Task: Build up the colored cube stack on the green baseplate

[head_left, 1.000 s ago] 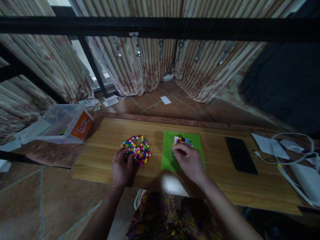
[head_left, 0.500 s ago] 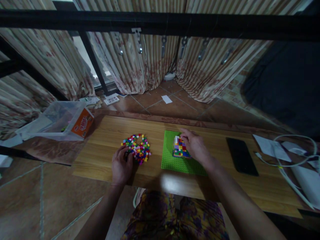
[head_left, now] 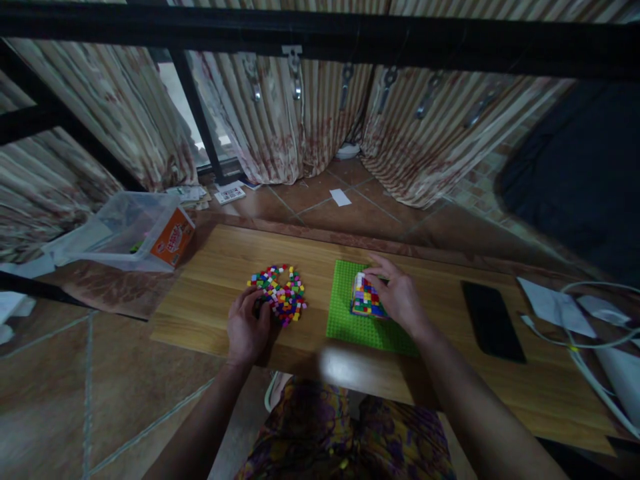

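Observation:
A green baseplate (head_left: 350, 323) lies on the wooden table (head_left: 450, 373). On it stands a small block (head_left: 364, 297) built of many coloured bricks. My right hand (head_left: 400, 299) rests against the block's right side, fingers reaching over its far top edge. Left of the plate is a heap of loose coloured bricks (head_left: 281, 293). My left hand (head_left: 247, 327) sits at the heap's near left edge, fingers curled among the bricks; whether it holds one is hidden.
A black phone (head_left: 493, 320) lies right of the plate. White cables (head_left: 590, 340) and papers (head_left: 553, 300) are at the far right. A clear plastic bin with an orange label (head_left: 135, 230) stands at the back left. A black bar (head_left: 320, 40) crosses overhead.
My right hand moved from the block's near side, where it covered it, to its far right side, so the block now shows. The left hand stayed at the heap.

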The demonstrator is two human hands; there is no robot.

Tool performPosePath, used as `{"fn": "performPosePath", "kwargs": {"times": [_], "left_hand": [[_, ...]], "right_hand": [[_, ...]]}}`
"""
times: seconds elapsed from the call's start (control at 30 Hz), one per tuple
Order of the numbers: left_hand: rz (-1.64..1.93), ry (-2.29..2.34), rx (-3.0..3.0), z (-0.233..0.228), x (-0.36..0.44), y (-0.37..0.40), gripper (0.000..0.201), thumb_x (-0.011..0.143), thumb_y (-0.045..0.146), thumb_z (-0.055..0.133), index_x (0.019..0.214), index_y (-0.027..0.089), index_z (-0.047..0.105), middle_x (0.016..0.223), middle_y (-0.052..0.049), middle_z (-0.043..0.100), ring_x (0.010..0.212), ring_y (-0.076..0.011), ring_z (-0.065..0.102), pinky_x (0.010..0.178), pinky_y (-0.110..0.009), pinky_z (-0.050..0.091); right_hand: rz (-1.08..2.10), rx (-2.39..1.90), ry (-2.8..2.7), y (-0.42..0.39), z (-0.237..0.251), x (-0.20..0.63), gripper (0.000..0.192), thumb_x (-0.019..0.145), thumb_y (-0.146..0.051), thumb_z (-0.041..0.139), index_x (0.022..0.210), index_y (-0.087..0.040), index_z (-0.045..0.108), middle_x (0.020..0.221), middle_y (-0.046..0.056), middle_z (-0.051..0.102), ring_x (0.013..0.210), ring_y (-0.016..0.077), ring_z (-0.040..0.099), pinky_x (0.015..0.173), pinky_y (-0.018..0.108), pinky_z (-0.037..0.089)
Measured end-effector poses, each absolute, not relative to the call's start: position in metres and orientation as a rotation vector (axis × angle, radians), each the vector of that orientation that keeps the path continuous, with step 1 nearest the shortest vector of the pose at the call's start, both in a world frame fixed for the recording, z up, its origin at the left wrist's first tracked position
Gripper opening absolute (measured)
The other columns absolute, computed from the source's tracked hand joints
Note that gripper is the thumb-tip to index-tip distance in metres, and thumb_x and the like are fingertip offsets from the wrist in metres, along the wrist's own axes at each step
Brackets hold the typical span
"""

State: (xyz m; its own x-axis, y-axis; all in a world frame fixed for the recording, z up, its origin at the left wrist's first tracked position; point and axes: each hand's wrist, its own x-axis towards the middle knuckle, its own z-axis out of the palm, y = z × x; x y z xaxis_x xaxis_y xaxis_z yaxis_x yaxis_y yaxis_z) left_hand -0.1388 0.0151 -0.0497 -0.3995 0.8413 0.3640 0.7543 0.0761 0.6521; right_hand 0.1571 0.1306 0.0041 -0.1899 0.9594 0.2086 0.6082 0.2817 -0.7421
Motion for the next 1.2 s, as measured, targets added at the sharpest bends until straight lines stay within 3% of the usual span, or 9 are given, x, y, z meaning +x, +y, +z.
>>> {"fn": "performPosePath", "kwargs": {"times": [0.43,0.63,0.8,0.97,1.1,1.2], "left_hand": [[1.215,2.242,1.664,-0.048,-0.137,0.015,0.023,0.085,0.031,0.056,0.101,0.019,0.066,0.116,-0.01,0.065,0.11,-0.0263,0.061,0.099,-0.045,0.049],[1.21,2.242,1.666,-0.049,-0.138,0.015,0.024,0.086,0.032,0.056,0.102,0.018,0.066,0.116,-0.011,0.065,0.109,-0.0262,0.061,0.098,-0.044,0.049],[1.2,2.242,1.676,-0.048,-0.137,0.014,0.024,0.086,0.032,0.056,0.102,0.017,0.066,0.117,-0.012,0.065,0.111,-0.0265,0.06,0.099,-0.044,0.048],[1.216,2.238,1.684,-0.049,-0.137,0.015,0.023,0.086,0.03,0.056,0.102,0.017,0.066,0.116,-0.012,0.066,0.11,-0.0263,0.061,0.098,-0.044,0.049],[1.23,2.241,1.681,-0.049,-0.137,0.015,0.022,0.085,0.03,0.056,0.101,0.018,0.066,0.115,-0.011,0.066,0.109,-0.0259,0.061,0.098,-0.044,0.048],[1.233,2.24,1.675,-0.049,-0.136,0.015,0.022,0.085,0.029,0.056,0.102,0.018,0.065,0.116,-0.011,0.066,0.11,-0.0259,0.061,0.098,-0.044,0.048]], "right_hand": [[0.792,-1.392,-1.95,0.14,0.005,0.164,0.042,0.087,-0.031,0.059,0.127,-0.023,0.06,0.099,0.002,0.077,0.098,0.0206,0.07,0.098,0.04,0.049],[0.808,-1.333,-2.084,0.151,0.007,0.169,0.029,0.086,-0.03,0.059,0.113,-0.026,0.069,0.109,0.003,0.074,0.101,0.0216,0.07,0.098,0.041,0.05],[0.783,-1.325,-2.111,0.152,0.008,0.17,0.016,0.085,-0.029,0.059,0.089,-0.025,0.074,0.122,0.003,0.07,0.106,0.0221,0.068,0.102,0.042,0.047],[0.807,-1.334,-2.095,0.15,0.006,0.169,0.02,0.086,-0.028,0.058,0.099,-0.024,0.072,0.113,0.003,0.073,0.105,0.0213,0.069,0.102,0.042,0.047],[0.85,-1.361,-2.023,0.145,0.004,0.172,0.037,0.085,-0.033,0.061,0.12,-0.023,0.064,0.105,0.005,0.076,0.1,0.022,0.07,0.097,0.043,0.049],[0.702,-1.369,-1.889,0.131,0.008,0.167,0.04,0.088,-0.038,0.057,0.124,-0.022,0.061,0.109,0.008,0.074,0.1,0.0226,0.069,0.095,0.043,0.05]]}}
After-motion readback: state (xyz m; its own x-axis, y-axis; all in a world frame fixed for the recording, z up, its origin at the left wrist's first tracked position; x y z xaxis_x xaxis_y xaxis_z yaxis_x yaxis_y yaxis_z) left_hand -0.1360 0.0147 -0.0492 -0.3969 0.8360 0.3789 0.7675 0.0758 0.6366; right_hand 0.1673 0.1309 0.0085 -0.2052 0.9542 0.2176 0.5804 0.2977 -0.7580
